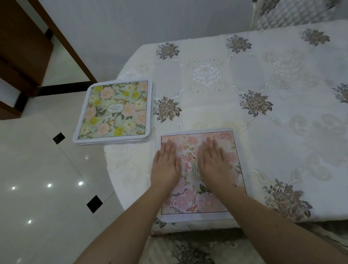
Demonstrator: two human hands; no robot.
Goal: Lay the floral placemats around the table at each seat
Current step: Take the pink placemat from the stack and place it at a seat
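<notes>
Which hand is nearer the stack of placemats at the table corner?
Left. The left hand lies flat on the pink placemat, just below and right of the stack. The right hand lies flat on the same placemat, farther right.

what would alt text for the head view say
Both hands, left hand and right hand, press flat on a pink floral placemat at the near edge of a table with a cream flowered cloth. A stack of placemats, green-yellow one on top, overhangs the left corner.
</notes>
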